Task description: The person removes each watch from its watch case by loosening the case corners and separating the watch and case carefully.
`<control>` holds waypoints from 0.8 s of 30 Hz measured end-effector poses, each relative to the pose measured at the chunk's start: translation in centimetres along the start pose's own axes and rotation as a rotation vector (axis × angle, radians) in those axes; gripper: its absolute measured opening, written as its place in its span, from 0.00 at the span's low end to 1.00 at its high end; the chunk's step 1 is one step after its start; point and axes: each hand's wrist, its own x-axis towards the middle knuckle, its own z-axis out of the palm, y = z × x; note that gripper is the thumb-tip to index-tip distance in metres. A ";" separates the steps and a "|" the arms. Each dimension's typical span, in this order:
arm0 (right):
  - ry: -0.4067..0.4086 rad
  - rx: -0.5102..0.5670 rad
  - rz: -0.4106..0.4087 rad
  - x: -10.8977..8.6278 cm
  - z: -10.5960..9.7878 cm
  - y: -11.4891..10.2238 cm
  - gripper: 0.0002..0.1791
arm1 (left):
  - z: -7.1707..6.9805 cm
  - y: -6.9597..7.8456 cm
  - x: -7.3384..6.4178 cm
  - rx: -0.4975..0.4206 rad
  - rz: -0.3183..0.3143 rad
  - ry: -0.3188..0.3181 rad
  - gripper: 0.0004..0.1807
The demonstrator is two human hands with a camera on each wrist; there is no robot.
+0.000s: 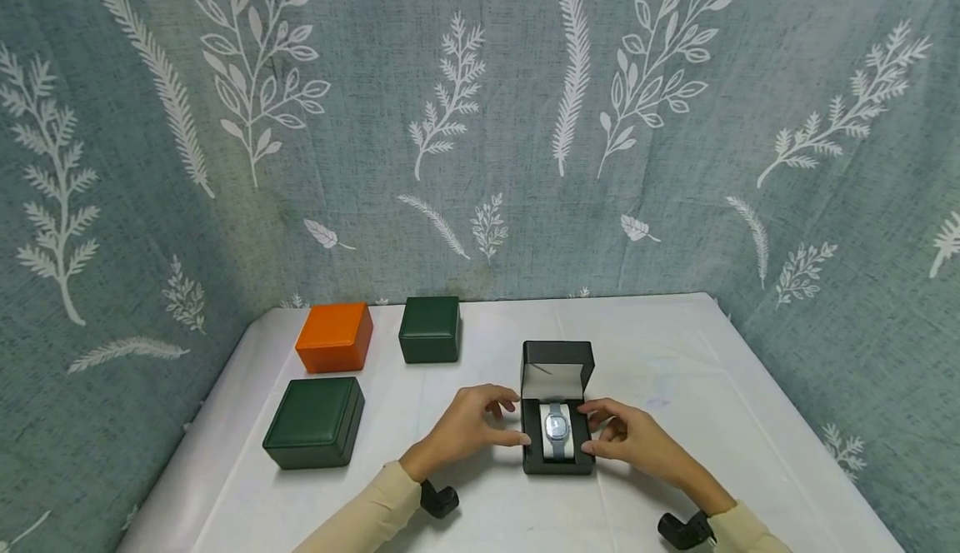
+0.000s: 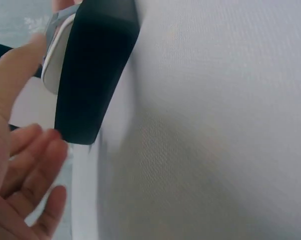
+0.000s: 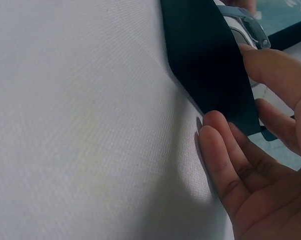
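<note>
A black watch box (image 1: 558,467) stands on the table with its lid (image 1: 558,351) raised at the back, showing a pale lining. Inside it, a wristwatch (image 1: 557,426) with a grey strap is wrapped round a white cushion (image 1: 546,446). My left hand (image 1: 476,420) is at the box's left side, thumb by the rim and fingers spread loosely. On the opposite side, my right hand (image 1: 633,440) has its thumb and index finger at the right rim, the other fingers loosely bent. In the right wrist view, fingertips (image 3: 213,122) lie close beside the box's dark wall (image 3: 205,60).
An orange box (image 1: 335,338) and a small green box (image 1: 430,330) sit at the back left, both with lids down. Nearer on the left is a larger green box (image 1: 313,424). White cloth covers the table (image 1: 675,370); a leaf-patterned curtain (image 1: 517,120) surrounds it.
</note>
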 end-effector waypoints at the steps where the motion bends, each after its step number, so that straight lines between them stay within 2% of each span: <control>1: -0.001 -0.001 0.003 0.0 0.0 0.0 0.30 | 0.1 0.1 0.1 -0.013 0.017 0.009 0.33; 4: -0.001 -0.005 0.010 0.0 -0.1 0.0 0.30 | 0.3 0.4 0.3 -0.020 0.070 -0.004 0.33; 9: -0.001 -0.008 0.013 0.0 0.0 0.0 0.29 | 0.8 1.0 0.7 0.065 0.112 -0.068 0.36; 13: -0.004 -0.007 0.007 0.0 0.1 0.0 0.29 | 1.1 1.1 1.0 0.133 0.109 -0.093 0.37; 20: -0.009 -0.003 0.012 0.0 0.0 0.0 0.29 | 1.3 1.2 1.4 0.177 0.093 -0.124 0.39; 24: -0.012 -0.002 0.014 0.0 -0.1 0.1 0.30 | 1.4 1.4 1.6 0.244 0.090 -0.150 0.41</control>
